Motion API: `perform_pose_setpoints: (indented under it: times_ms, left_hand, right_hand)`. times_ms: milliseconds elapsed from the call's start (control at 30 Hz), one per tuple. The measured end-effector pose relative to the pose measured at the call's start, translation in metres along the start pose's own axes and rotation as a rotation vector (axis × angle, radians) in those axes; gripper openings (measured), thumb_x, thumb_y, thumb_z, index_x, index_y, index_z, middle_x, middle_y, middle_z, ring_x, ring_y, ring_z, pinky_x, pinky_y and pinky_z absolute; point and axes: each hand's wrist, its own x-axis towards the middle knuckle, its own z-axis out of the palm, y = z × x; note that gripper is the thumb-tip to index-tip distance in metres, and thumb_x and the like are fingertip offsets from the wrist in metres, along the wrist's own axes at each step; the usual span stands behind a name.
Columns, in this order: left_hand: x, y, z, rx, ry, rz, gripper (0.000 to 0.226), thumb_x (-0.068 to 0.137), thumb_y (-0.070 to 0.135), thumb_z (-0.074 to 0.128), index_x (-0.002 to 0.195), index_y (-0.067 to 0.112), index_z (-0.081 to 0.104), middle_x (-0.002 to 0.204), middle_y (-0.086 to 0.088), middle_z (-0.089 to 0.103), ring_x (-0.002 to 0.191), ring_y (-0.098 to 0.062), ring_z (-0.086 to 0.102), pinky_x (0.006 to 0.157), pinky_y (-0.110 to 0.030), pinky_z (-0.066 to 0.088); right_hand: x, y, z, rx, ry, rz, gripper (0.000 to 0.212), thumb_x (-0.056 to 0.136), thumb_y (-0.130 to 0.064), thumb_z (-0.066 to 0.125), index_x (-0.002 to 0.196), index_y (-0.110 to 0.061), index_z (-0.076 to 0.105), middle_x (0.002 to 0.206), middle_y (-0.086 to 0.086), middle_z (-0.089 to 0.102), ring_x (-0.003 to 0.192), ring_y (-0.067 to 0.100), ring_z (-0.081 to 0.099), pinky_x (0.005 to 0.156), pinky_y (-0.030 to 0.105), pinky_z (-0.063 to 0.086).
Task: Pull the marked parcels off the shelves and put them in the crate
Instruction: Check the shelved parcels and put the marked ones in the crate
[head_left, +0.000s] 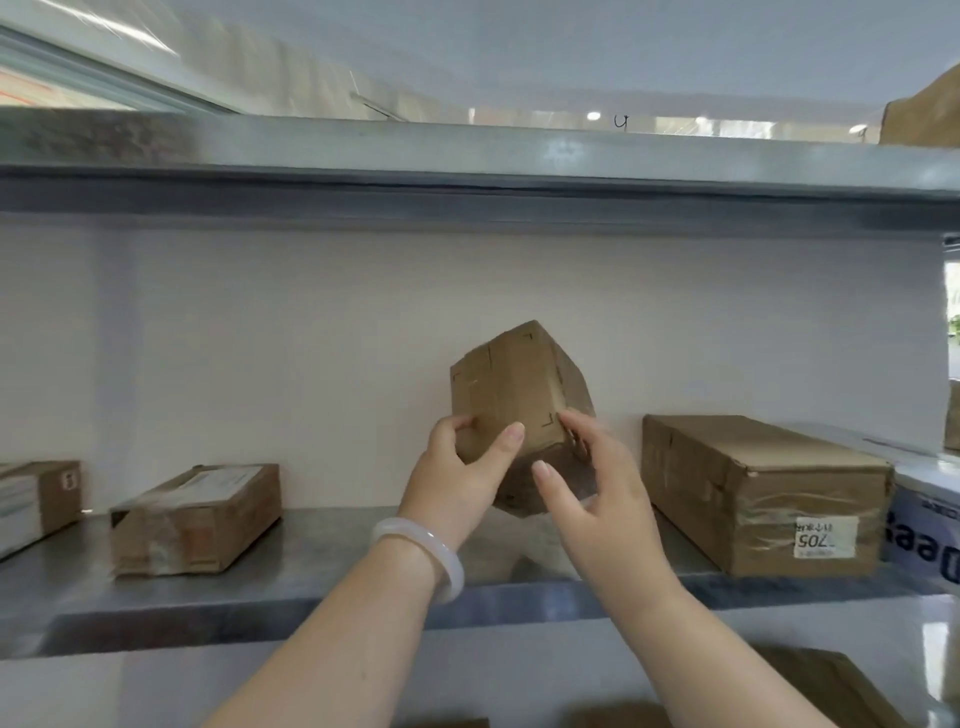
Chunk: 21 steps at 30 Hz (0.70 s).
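– Your forearms came in low, bracelet (427, 552) on the L wrist. Step in hand, I'd say: pulling one parcel off the shelf (311, 564). You had the parcel (511, 400) tilted onto a corner and seemingly lifted clear, betw. the small box (197, 519) and the big box (763, 493).
– Agreed. Re grip: your left hand (457, 480) was clamped on it, thumb across the front face, fingers curled round the left edge. Your right hand (602, 499) was spread wide, fingers near straight, tips at the parcel's right edge. More a steadying touch than a hold.
– Couldn't make out a mark on it, btw. Crate wasn't in view either.
– So the next move prob. needed the right hand closed on it. Then a draw back past the shelf lip w/o clipping the neighbours.
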Motion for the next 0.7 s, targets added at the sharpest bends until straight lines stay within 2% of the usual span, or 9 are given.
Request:
perform_pose_setpoints:
  times_ms: [100, 167, 233, 300, 367, 433, 533, 633, 700]
  left_hand:
    - [-0.002, -0.005, -0.01, -0.097, -0.039, -0.017, 0.077, 0.062, 0.077, 0.068, 0.126, 0.044, 0.041, 0.107, 0.024, 0.056, 0.096, 0.004, 0.054, 0.075, -0.016, 0.043]
    - [-0.002, -0.012, -0.018, -0.133, -0.03, -0.031, 0.086, 0.053, 0.078, 0.069, 0.128, 0.046, 0.042, 0.109, 0.023, 0.058, 0.101, 0.0, 0.058, 0.086, -0.023, 0.049]
    - [0.001, -0.021, -0.029, -0.149, -0.004, -0.078, 0.082, 0.058, 0.07, 0.07, 0.131, 0.045, 0.042, 0.117, 0.014, 0.06, 0.107, -0.01, 0.06, 0.094, -0.033, 0.051]
    - [0.005, -0.029, -0.041, -0.122, 0.032, -0.117, 0.072, 0.072, 0.056, 0.07, 0.136, 0.042, 0.04, 0.128, 0.005, 0.056, 0.109, -0.016, 0.056, 0.09, -0.031, 0.048]
    - [0.008, -0.034, -0.048, -0.081, 0.021, -0.123, 0.077, 0.077, 0.055, 0.069, 0.144, 0.038, 0.035, 0.136, 0.002, 0.05, 0.11, -0.017, 0.053, 0.087, -0.029, 0.043]
    - [0.008, -0.035, -0.05, -0.096, -0.016, -0.132, 0.096, 0.066, 0.069, 0.069, 0.148, 0.035, 0.031, 0.141, 0.001, 0.048, 0.117, -0.019, 0.053, 0.093, -0.031, 0.046]
    - [0.008, -0.034, -0.054, -0.082, -0.039, -0.159, 0.121, 0.046, 0.082, 0.065, 0.15, 0.035, 0.027, 0.145, -0.002, 0.042, 0.128, -0.025, 0.048, 0.106, -0.042, 0.043]
    - [0.009, -0.037, -0.059, -0.159, -0.042, -0.132, 0.104, 0.063, 0.069, 0.072, 0.15, 0.032, 0.028, 0.144, 0.0, 0.044, 0.126, -0.022, 0.049, 0.105, -0.039, 0.043]
    - [0.008, -0.041, -0.063, -0.273, -0.051, -0.094, 0.098, 0.062, 0.065, 0.073, 0.146, 0.034, 0.032, 0.138, 0.003, 0.051, 0.12, -0.018, 0.053, 0.103, -0.037, 0.044]
  right_hand:
    - [-0.009, -0.01, 0.018, -0.092, -0.072, -0.097, 0.046, 0.092, -0.031, 0.058, 0.135, -0.04, 0.045, 0.143, -0.024, 0.041, 0.138, -0.003, 0.028, 0.115, 0.038, 0.03]
    - [-0.012, -0.013, 0.028, -0.083, -0.09, -0.111, 0.046, 0.09, -0.03, 0.054, 0.134, -0.04, 0.046, 0.142, -0.024, 0.042, 0.139, -0.003, 0.027, 0.116, 0.044, 0.028]
    - [-0.011, -0.014, 0.033, 0.001, -0.085, -0.043, 0.045, 0.093, -0.025, 0.054, 0.131, -0.047, 0.046, 0.135, -0.028, 0.047, 0.132, -0.006, 0.036, 0.11, 0.034, 0.037]
    - [-0.008, -0.013, 0.037, 0.063, -0.11, 0.033, 0.047, 0.095, -0.021, 0.055, 0.127, -0.055, 0.046, 0.127, -0.032, 0.05, 0.122, -0.011, 0.044, 0.099, 0.019, 0.043]
    - [-0.007, -0.013, 0.041, 0.054, -0.168, 0.04, 0.049, 0.095, -0.018, 0.054, 0.124, -0.056, 0.047, 0.122, -0.036, 0.052, 0.118, -0.012, 0.047, 0.094, 0.012, 0.044]
    - [-0.009, -0.015, 0.048, 0.04, -0.203, 0.018, 0.047, 0.093, -0.018, 0.052, 0.125, -0.053, 0.05, 0.12, -0.036, 0.053, 0.117, -0.01, 0.048, 0.092, 0.012, 0.043]
    - [-0.008, -0.022, 0.056, 0.104, -0.2, 0.01, 0.046, 0.088, -0.021, 0.049, 0.125, -0.049, 0.051, 0.121, -0.031, 0.056, 0.12, -0.005, 0.05, 0.092, 0.012, 0.045]
    - [-0.005, -0.025, 0.058, 0.124, -0.202, 0.02, 0.046, 0.09, -0.021, 0.051, 0.125, -0.051, 0.049, 0.124, -0.03, 0.055, 0.121, -0.007, 0.048, 0.092, 0.008, 0.042]
    - [0.001, -0.021, 0.053, 0.054, -0.095, 0.046, 0.046, 0.094, -0.025, 0.055, 0.131, -0.05, 0.044, 0.129, -0.032, 0.049, 0.12, -0.011, 0.044, 0.094, 0.01, 0.039]
